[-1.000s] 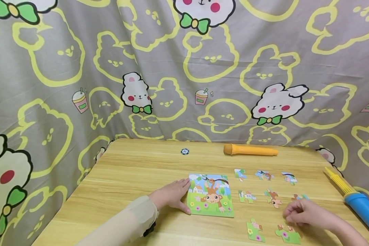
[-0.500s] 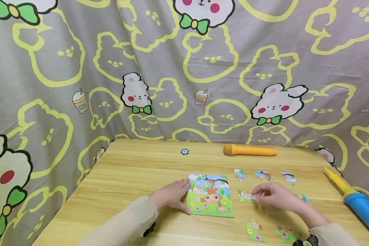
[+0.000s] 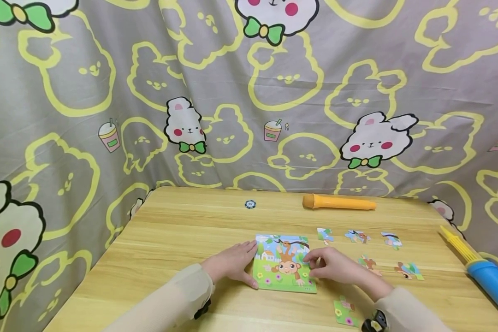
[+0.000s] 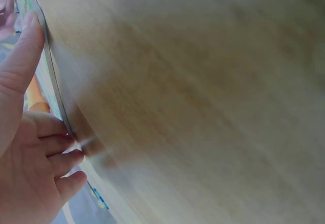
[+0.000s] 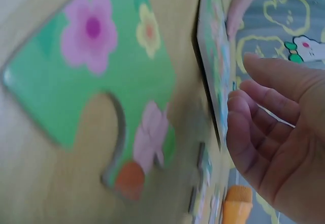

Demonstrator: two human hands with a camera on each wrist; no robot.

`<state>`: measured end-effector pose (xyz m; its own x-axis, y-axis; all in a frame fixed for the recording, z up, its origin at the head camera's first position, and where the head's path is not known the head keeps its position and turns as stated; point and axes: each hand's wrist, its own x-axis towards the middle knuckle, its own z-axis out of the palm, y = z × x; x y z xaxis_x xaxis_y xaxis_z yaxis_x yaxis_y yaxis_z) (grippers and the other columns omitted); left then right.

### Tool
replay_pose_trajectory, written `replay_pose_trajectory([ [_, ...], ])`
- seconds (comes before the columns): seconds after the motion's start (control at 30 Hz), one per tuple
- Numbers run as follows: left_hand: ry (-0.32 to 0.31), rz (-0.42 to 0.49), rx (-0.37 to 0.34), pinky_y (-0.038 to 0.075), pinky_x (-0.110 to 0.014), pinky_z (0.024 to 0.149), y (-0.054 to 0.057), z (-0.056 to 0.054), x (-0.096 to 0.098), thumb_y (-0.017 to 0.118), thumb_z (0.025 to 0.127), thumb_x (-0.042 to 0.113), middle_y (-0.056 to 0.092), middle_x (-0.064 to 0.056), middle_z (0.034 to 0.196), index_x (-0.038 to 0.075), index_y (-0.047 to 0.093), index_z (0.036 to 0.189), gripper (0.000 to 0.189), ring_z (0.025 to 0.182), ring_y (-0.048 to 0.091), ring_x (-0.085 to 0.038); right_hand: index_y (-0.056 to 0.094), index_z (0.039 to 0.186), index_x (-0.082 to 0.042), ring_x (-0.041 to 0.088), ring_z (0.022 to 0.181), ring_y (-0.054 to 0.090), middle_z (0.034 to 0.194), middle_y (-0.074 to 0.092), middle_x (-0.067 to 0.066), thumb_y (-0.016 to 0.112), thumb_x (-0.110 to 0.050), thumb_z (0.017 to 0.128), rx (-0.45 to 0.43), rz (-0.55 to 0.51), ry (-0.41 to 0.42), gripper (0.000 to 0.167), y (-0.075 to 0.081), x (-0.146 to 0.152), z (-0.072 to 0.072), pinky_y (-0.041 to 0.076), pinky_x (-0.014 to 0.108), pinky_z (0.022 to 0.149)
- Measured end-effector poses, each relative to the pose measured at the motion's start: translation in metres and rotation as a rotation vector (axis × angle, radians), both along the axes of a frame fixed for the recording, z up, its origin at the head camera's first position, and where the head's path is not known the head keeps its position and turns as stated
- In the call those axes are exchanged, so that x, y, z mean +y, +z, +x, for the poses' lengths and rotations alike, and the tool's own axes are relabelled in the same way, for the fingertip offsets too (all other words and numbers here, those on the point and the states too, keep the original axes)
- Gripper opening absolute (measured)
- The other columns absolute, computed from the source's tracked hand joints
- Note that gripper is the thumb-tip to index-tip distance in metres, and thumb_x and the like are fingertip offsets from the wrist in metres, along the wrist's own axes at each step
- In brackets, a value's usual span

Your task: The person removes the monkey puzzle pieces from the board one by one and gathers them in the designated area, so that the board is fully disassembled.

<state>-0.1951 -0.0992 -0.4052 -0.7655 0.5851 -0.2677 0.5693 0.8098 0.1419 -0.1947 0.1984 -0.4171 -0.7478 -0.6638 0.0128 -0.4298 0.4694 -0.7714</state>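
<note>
A square picture board (image 3: 280,265) showing a monkey lies flat on the wooden table. My left hand (image 3: 232,262) rests along its left edge, thumb at the near corner and fingers towards the far one. At the opposite edge is my right hand (image 3: 336,265), its fingers loosely bent and fingertips overlapping the board in the head view. In the right wrist view I see nothing between thumb and fingers. A green flower jigsaw piece (image 5: 144,76) lies below that hand. The monkey-face piece (image 3: 408,271) and brown monkey piece (image 3: 370,263) are farther right.
Behind the hand, several more pieces form a row, including a branch piece (image 3: 392,239). Along the back lie an orange toy microphone (image 3: 339,202) and a poker chip (image 3: 250,204). A blue tube (image 3: 491,283) with a yellow nozzle lies at the right edge. A patterned curtain (image 3: 232,83) hangs behind.
My right hand has moved left from among the right-hand pieces, past the house piece, to the board's right edge. Its arm now covers a bottom-row piece. My left hand stays put.
</note>
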Motion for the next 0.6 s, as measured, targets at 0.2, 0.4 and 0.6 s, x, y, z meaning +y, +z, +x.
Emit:
replay_pose_trajectory([
  [0.2, -0.002, -0.004, 0.005, 0.020, -0.036, 0.109, -0.001, 0.001, 0.000, 0.063, 0.069, 0.063, 0.021, -0.013, 0.149, 0.001, 0.026, 0.144, 0.104, 0.135, 0.021, -0.026, 0.061, 0.110, 0.000, 0.006, 0.061, 0.044, 0.081, 0.052, 0.001, 0.071, -0.010, 0.081, 0.050, 0.085, 0.008, 0.033, -0.004, -0.013, -0.001, 0.041, 0.022, 0.053],
  [0.4, -0.005, -0.005, 0.006, 0.020, -0.036, 0.109, -0.001, 0.000, 0.000, 0.063, 0.069, 0.063, 0.021, -0.013, 0.149, 0.001, 0.026, 0.144, 0.104, 0.135, 0.021, -0.026, 0.060, 0.111, 0.001, 0.008, 0.065, 0.042, 0.079, 0.049, -0.001, 0.074, -0.012, 0.078, 0.091, 0.112, 0.029, 0.038, -0.004, -0.017, 0.000, 0.038, 0.023, 0.054],
  [0.6, -0.002, -0.006, -0.001, 0.019, -0.036, 0.109, -0.001, -0.001, 0.000, 0.063, 0.070, 0.063, 0.020, -0.014, 0.149, 0.001, 0.025, 0.144, 0.104, 0.135, 0.021, -0.027, 0.058, 0.117, 0.004, 0.011, 0.071, 0.041, 0.080, 0.046, -0.004, 0.075, -0.019, 0.077, 0.140, 0.191, 0.050, 0.049, -0.002, -0.018, 0.002, 0.036, 0.023, 0.057],
])
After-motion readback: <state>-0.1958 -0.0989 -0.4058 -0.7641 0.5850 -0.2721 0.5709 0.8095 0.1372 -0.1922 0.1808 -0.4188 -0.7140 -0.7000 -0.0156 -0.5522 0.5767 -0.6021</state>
